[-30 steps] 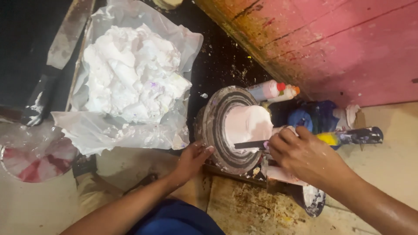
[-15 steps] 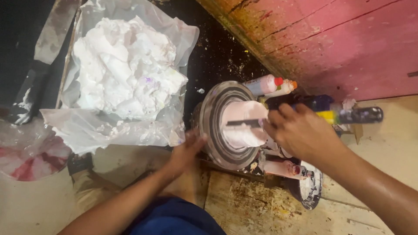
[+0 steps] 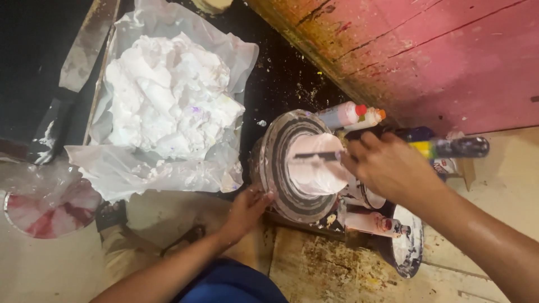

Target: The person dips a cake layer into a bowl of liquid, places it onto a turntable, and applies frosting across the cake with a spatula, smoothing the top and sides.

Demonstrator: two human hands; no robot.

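The left hand (image 3: pixel 247 209) rests open-fingered against the rim of the round turntable (image 3: pixel 278 185). The right hand (image 3: pixel 387 165) is closed around a thin spatula (image 3: pixel 314 155) laid across the pale pink cake (image 3: pixel 314 164). Beyond it lie colouring bottles (image 3: pixel 351 115); left, a plastic sheet (image 3: pixel 112 168) holds white icing (image 3: pixel 168 98).

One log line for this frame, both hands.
left hand: on turntable edge | right hand: holds spatula on pink cake
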